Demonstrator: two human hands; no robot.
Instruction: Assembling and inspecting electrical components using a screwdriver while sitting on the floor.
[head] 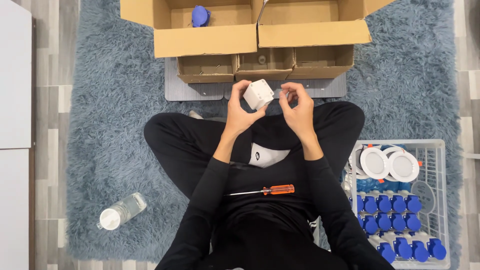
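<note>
My left hand (239, 111) grips a small white cube-shaped plastic part (258, 94), tilted, held above my crossed legs. Just to its right is my right hand (298, 109), with fingers curled and fingertips close to the part's right edge; whether they touch it is unclear. An orange-handled screwdriver (265, 190) lies across my lap, below both hands.
Two large open cardboard boxes (310, 34) stand ahead, one holding a blue part (200, 16). Three small cardboard boxes (207, 68) sit on a grey mat. A white basket (440, 165) at right holds several blue-and-white parts and round white discs. A plastic bottle (121, 211) lies on the rug.
</note>
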